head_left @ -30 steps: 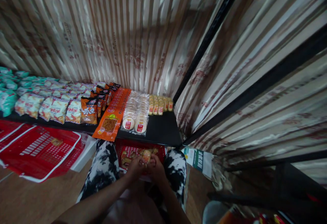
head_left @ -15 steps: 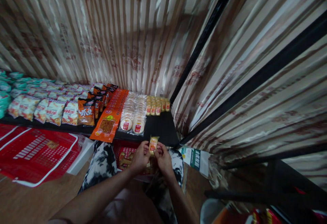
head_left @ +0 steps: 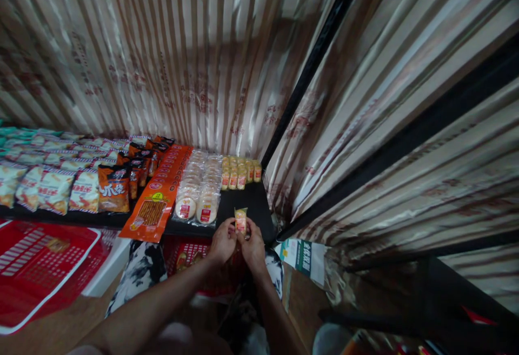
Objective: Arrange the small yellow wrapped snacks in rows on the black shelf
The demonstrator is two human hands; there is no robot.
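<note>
Between my fingers stands a small yellow snack packet [head_left: 240,222] with a red and white label, held upright at the front edge of the black shelf [head_left: 239,199]. My left hand [head_left: 223,241] grips it from the left, fingers closed. From the right, my right hand [head_left: 252,243] pinches the same packet. Beyond it, similar yellow snack packets [head_left: 241,173] stand in short rows near the shelf's right end. Below my hands, partly hidden by my arms, a red basket [head_left: 190,248] between my knees holds more small packets.
Left of the yellow rows lie clear packs of round crackers [head_left: 197,195], a long orange snack packet [head_left: 153,198], orange-black bags [head_left: 114,188] and white snack bags [head_left: 52,190]. Another red basket [head_left: 40,268] sits lower left. A black metal post [head_left: 302,82] rises at the shelf's right end.
Both hands have carried the yellow packet forward, from over the basket to the shelf's front edge. The camera view has shifted slightly to the right.
</note>
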